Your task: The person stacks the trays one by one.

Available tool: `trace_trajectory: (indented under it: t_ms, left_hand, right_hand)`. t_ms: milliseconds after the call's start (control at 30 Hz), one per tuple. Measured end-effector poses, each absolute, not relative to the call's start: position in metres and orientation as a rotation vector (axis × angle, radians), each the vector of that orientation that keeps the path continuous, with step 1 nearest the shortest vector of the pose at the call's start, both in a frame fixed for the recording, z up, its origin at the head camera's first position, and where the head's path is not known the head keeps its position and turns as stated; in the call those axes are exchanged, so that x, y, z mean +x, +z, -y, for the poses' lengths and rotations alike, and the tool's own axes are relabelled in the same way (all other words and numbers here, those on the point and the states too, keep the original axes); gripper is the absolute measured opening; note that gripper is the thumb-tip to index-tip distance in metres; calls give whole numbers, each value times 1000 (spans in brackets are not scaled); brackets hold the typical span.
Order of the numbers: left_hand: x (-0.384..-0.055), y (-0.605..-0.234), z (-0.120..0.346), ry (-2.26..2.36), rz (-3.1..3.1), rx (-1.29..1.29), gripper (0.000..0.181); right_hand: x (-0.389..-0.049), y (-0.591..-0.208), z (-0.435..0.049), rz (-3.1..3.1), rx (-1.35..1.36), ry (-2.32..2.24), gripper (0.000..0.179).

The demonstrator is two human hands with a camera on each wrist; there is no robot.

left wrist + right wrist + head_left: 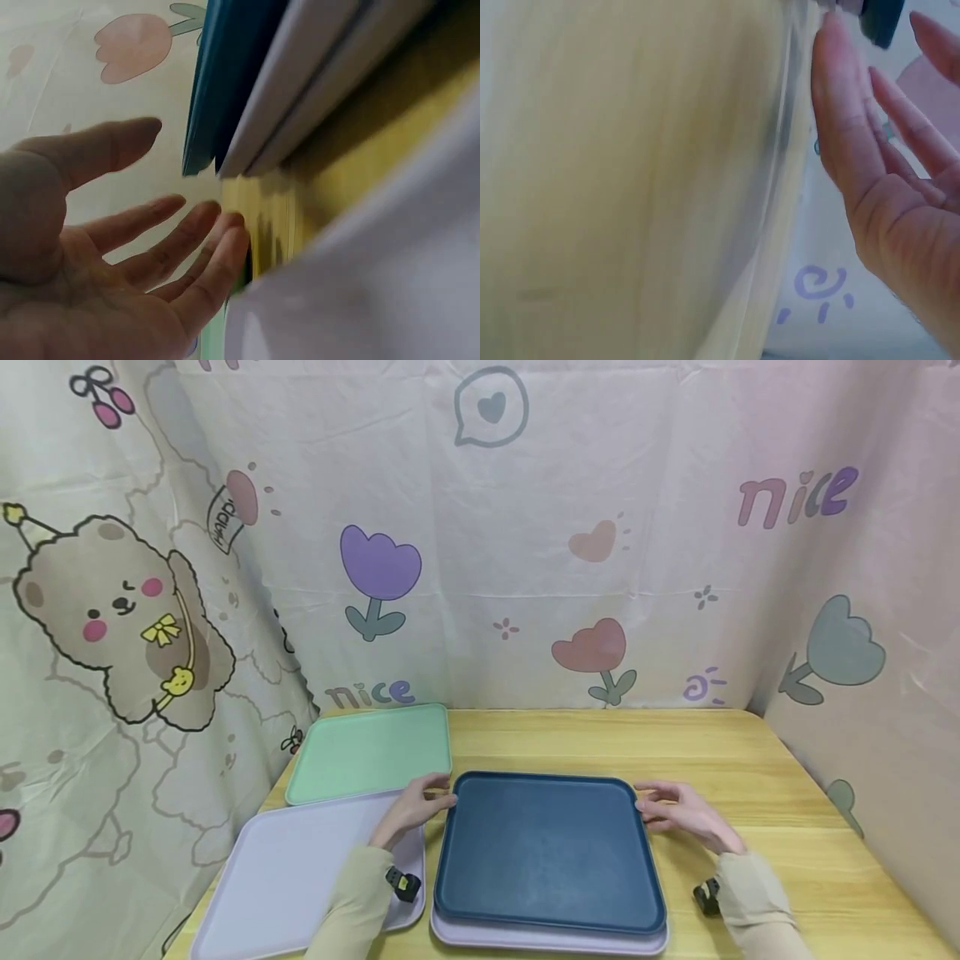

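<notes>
the navy tray (pixel 551 852) lies atop a lavender tray (pixel 551 941); by the navy tray's side edges, left hand (pixel 411 812) and right hand (pixel 686 814) spread loose fingers, pinching nothing. seemingly squaring 2 trays; next likely calls for even pressure.

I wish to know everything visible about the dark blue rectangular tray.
The dark blue rectangular tray looks like matte plastic, with rounded corners and a low raised rim. It lies face up, roughly flat, on a pale lavender plastic-looking tray whose near edge shows beyond it. The left hand and right hand are at its left and right sides, near the far corners; contact is unclear.
</notes>
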State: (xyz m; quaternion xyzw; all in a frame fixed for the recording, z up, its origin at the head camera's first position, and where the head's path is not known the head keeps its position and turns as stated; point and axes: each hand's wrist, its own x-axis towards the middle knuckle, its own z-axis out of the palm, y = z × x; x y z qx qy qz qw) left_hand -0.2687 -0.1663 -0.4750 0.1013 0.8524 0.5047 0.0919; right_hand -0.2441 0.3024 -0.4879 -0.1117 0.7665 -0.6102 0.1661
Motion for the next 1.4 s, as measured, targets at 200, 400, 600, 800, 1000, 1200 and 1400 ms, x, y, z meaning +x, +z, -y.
trace_trajectory:
  t_ms: [200,400,600,800,1000,1200,1400]
  left_hand:
    - [-275,-479,154,1448,-2516,334,50]
    - [-274,-481,153,1501,-2512,252,33]
    - [-273,-483,155,1476,-2581,179,23]
    - [-272,-485,157,1514,-2541,166,23]
    - [-273,-486,157,1509,-2560,176,23]
    - [-274,-487,156,1511,-2577,167,21]
    - [-275,-486,155,1497,-2606,172,20]
  right_hand:
    - [-247,-488,-292,-2237,-296,-1670,65]
    - [-246,-489,-290,-2260,-248,-1656,60]
    - [-245,-490,-290,-2262,-266,-1649,56]
    - [-245,-492,-290,-2266,-305,-1642,54]
    - [-247,-492,-290,-2273,-298,-1632,55]
    - [-247,-491,-290,-2273,-274,-1629,55]
    - [-246,-490,-288,-2281,-253,-1627,56]
